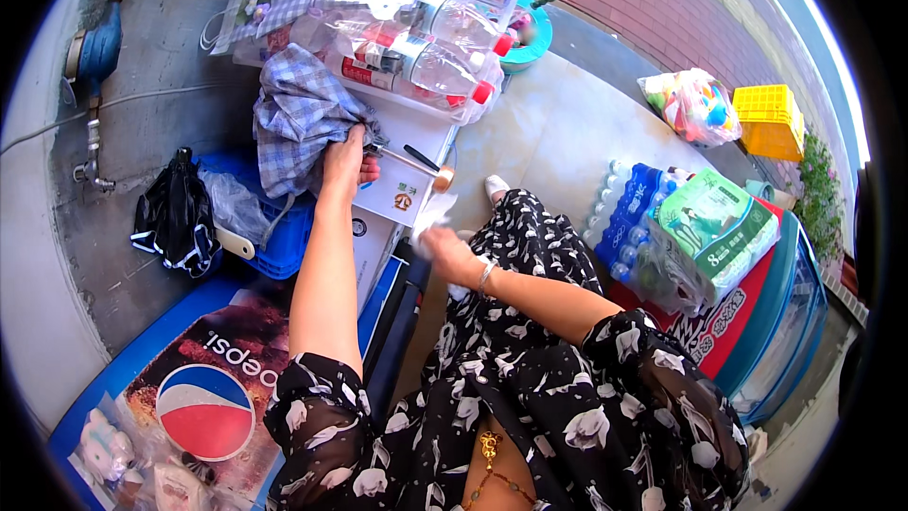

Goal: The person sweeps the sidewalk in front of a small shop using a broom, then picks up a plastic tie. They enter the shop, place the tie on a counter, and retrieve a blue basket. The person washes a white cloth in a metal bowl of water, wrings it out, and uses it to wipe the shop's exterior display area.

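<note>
My left hand (344, 160) grips the gathered blue-grey plaid fabric of what looks like a folding umbrella (298, 113). Its thin metal shaft points right, ending in a wood-coloured knob (443, 179). Beneath it is a white carton (397, 200), with a slim black object (421, 157) near the shaft. Lower and to the right, my right hand (452, 255), blurred, holds a crumpled white tissue or cloth (434, 215). The tissue is just below the knob; whether they touch cannot be made out.
Bagged plastic bottles (418, 57) are piled beyond the carton. A blue crate (284, 234) and black bag (181, 216) stand left, above a Pepsi-printed surface (213, 341). To the right lie a bottled-water pack (624, 206), a green package (713, 227) and a yellow crate (770, 121).
</note>
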